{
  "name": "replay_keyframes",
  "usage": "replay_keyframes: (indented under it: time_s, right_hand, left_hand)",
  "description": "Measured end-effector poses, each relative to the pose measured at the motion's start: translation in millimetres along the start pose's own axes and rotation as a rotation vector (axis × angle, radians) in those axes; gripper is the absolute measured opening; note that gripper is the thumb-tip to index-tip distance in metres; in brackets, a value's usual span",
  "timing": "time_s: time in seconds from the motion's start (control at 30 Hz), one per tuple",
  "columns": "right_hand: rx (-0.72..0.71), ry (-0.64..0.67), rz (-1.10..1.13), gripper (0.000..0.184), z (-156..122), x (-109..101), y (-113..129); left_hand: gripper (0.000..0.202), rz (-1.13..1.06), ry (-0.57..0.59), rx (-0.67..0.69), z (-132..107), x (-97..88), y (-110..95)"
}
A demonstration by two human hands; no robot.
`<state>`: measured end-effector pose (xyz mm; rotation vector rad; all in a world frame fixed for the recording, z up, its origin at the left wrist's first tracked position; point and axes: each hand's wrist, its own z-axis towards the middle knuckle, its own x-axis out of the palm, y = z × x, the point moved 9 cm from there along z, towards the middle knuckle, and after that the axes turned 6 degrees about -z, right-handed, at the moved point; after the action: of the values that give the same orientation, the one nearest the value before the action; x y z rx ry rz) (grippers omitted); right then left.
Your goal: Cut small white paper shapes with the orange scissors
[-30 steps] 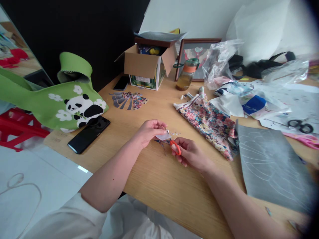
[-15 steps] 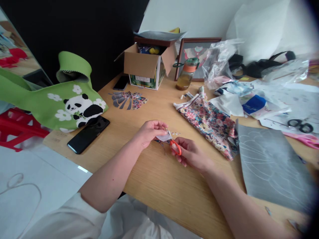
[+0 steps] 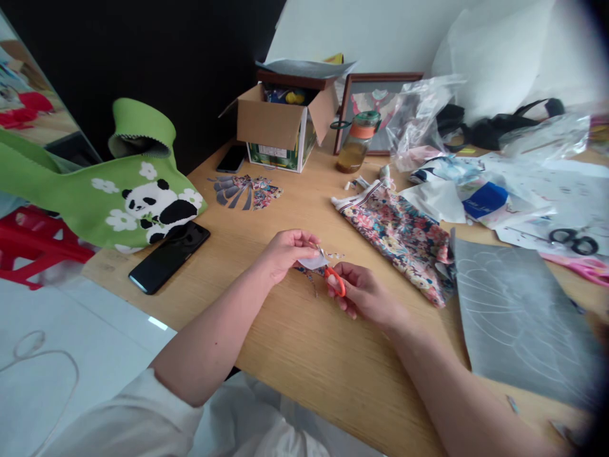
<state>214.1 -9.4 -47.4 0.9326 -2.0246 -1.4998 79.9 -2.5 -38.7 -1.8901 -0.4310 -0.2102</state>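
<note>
Scissors (image 3: 335, 282) with orange handles: gripped in my right hand (image 3: 361, 294), fingers curled round the loops, blades pointing away from me into the work. My left hand (image 3: 288, 254) pinches a small pale piece (image 3: 311, 261) in a narrow grip between thumb and fingers, its free edge presented at the blades. The blade gap is too small to read.

Change over the last second: both hands hold the same station; at most a slight shift shows at the blades. I take this to mean fine cutting along a short edge, with the piece kept steady rather than turned.

Beneath the piece, patterned scraps (image 3: 310, 274) lie on the tabletop (image 3: 295, 336); just beyond are tiny trimmings (image 3: 335, 255).

Farther out, right side: floral cloth (image 3: 399, 241), then a grey sheet (image 3: 518, 317) with pale lines, then black-handled scissors (image 3: 561, 236).

Farther out, ahead and left: a fan of cut pieces (image 3: 261, 192), with an open carton (image 3: 271, 125) behind it.

Left side: a dark phone (image 3: 169, 259) in front of a green panda bag (image 3: 99, 206).
</note>
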Motion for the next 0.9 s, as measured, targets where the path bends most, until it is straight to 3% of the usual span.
replay_keyframes:
  time_s: [0.9]
  right_hand:
    - [0.012, 0.001, -0.006, 0.049, -1.7, 1.4, 1.3]
  left_hand:
    - [0.024, 0.075, 0.020, 0.070, 0.4, -2.3, -5.8]
